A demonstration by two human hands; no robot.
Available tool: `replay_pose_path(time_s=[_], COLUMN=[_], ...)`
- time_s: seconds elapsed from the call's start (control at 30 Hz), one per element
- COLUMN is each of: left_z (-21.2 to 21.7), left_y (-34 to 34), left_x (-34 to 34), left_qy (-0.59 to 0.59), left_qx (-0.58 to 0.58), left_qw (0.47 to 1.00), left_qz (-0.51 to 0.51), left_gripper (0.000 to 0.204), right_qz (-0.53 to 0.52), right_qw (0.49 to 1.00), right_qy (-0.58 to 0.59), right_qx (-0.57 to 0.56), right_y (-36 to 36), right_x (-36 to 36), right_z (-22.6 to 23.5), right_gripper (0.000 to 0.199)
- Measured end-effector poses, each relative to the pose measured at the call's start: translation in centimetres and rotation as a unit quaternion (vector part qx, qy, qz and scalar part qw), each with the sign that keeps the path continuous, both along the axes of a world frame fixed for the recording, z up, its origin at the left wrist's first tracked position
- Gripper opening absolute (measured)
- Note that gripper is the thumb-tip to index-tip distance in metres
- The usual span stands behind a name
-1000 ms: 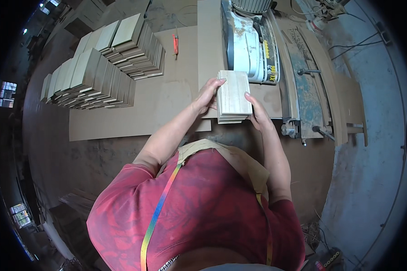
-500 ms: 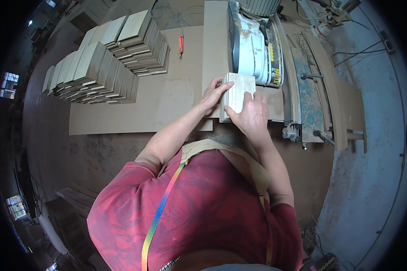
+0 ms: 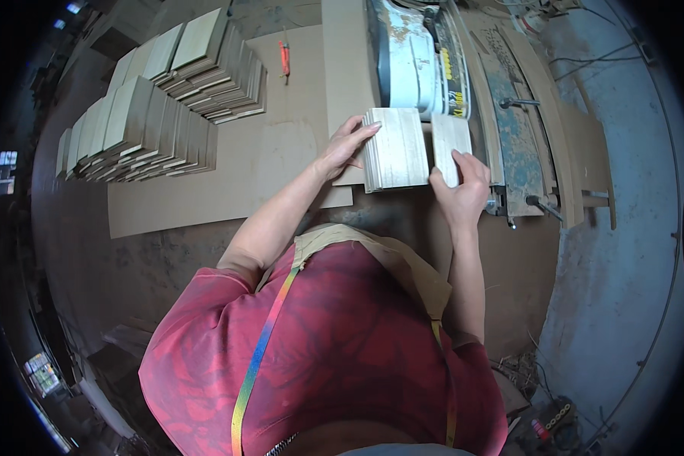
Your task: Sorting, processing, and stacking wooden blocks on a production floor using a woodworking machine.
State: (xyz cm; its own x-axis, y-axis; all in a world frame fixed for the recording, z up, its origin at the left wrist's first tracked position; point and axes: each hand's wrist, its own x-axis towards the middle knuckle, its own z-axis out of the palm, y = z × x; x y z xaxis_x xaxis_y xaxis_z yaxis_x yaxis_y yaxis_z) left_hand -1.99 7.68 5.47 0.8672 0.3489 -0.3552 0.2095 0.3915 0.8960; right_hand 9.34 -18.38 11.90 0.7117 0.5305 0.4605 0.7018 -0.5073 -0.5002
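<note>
A stack of pale wooden boards (image 3: 397,148) stands at the table's near edge, in front of a white machine (image 3: 406,68). My left hand (image 3: 343,149) is closed on the stack's left side, with its thumb over the top edge. To the right of the stack, separated by a small gap, is a single pale board (image 3: 451,137). My right hand (image 3: 466,182) grips that board by its lower right part, between thumb and fingers. The undersides of the boards are hidden from me.
Rows of stacked wooden boards (image 3: 171,114) occupy the left of the brown tabletop (image 3: 281,137). Behind, a slim red tool (image 3: 284,59) lies on the table. A worn blue-green metal plate (image 3: 523,140) with clamp handles (image 3: 518,102) borders the machine's right side.
My right hand has moved right, and a single board in it now stands apart from the stack. My left hand stays on the stack. The whole view has shifted slightly.
</note>
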Motion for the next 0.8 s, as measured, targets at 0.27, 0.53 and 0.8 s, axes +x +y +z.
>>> replay_pose_path(time_s=[0.27,0.53,0.8], left_z=[1.2,1.0,0.3], left_y=[0.4,0.0,-1.1], left_x=[-1.4,-1.2,0.4], left_qy=[0.028,0.054,0.023], left_qx=[0.011,0.016,-0.003], left_qw=[0.999,0.998,0.998], left_qz=[0.027,0.016,0.054], left_gripper=[0.071,0.068,0.067], right_qz=[-0.113,-0.092,0.074], right_qw=[0.979,0.989,0.994], right_qy=[-0.103,-0.076,-0.049], right_qx=[-0.138,-0.088,-0.063], right_y=[-1.6,3.2,7.3], right_x=[1.7,7.8,-3.8], right_z=[-11.9,-15.7,1.5], right_gripper=[0.039,0.031,0.056])
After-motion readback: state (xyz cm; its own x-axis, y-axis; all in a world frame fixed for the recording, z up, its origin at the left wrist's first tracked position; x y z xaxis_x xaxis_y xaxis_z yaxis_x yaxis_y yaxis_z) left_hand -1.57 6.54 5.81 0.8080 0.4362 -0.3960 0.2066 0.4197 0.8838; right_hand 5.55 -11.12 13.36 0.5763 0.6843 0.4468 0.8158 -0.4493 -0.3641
